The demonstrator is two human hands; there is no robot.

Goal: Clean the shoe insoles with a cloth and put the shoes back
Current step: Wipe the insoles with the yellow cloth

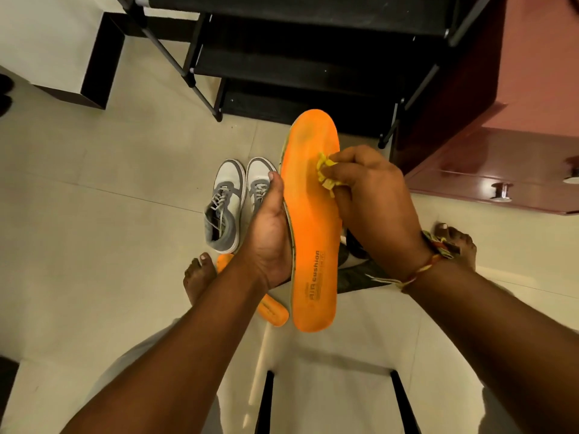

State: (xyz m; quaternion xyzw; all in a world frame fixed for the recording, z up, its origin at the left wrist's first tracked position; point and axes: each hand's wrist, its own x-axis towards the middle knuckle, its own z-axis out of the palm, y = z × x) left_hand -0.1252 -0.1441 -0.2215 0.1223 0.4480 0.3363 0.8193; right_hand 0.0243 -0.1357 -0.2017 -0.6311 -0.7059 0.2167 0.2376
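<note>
My left hand [269, 236] grips the left edge of an orange insole [313, 220] marked "Air cushion", held up with its toe end pointing away from me. My right hand [372, 195] holds a bunched yellow cloth [327, 172] and presses it against the upper half of that insole. A second orange insole [274, 311] lies on the floor below my left forearm, partly hidden. Two grey and white sneakers [227, 202] stand side by side on the tiles, the right one mostly behind my left hand.
A black shoe rack [297, 57] stands straight ahead. A reddish-brown cabinet with metal knobs [501, 170] is at the right. My bare feet [197, 274] rest on the beige tiled floor. A dark patterned item [360, 270] lies under my right wrist.
</note>
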